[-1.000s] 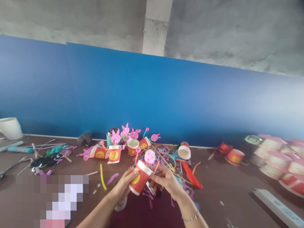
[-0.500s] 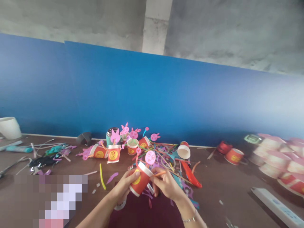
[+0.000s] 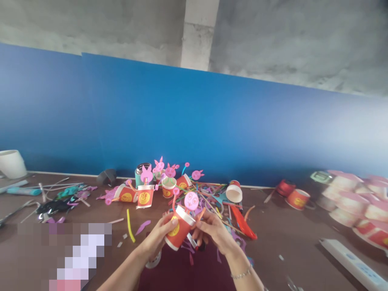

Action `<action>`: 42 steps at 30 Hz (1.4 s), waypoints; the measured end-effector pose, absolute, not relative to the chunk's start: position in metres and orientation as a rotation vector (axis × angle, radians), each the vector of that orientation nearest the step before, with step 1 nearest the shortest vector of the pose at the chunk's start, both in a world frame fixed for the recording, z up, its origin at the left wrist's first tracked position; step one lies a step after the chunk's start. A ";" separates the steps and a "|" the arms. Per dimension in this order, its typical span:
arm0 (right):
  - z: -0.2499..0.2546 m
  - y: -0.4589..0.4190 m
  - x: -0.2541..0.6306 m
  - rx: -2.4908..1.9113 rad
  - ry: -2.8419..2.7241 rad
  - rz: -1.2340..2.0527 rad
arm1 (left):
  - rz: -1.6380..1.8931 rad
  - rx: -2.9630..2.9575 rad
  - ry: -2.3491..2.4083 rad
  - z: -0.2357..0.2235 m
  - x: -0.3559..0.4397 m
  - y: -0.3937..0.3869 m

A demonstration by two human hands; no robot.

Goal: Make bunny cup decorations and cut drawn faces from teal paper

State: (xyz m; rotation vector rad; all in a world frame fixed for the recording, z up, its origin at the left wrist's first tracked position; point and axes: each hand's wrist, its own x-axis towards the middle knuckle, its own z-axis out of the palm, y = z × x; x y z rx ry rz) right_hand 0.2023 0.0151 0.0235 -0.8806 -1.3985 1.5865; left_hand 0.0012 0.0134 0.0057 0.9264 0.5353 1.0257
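My left hand (image 3: 163,230) is wrapped round a red paper cup (image 3: 179,231) with a yellow emblem, tilted to the right. A pink round face cutout (image 3: 191,201) stands up at its rim, and a pink heart cutout (image 3: 176,192) rises on a bent strip at the cup's left side. At the cup's right side my right hand (image 3: 214,230) pinches a short orange strip (image 3: 201,214), which points upward. Below those fingers shows a white marker-like stick (image 3: 192,241) with a dark end; whether the hand touches it I cannot tell.
Decorated red cups (image 3: 146,197) stand and lie behind my hands, beside a heap of coloured strips (image 3: 209,194). A red balloon-like piece (image 3: 244,222) lies right of it. Farther right are a white power strip (image 3: 353,260) and stacked pink-topped cups (image 3: 348,198). Black scissors-like clutter (image 3: 54,206) lies left.
The orange strip at the cup's right side has swung from nearly level to pointing upward. My right hand has shifted slightly with it; my left hand and the cup stay almost still.
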 end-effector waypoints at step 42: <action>0.015 0.019 0.189 -1.026 -1.040 1.209 | 1.189 1.111 0.776 -0.003 -0.005 0.027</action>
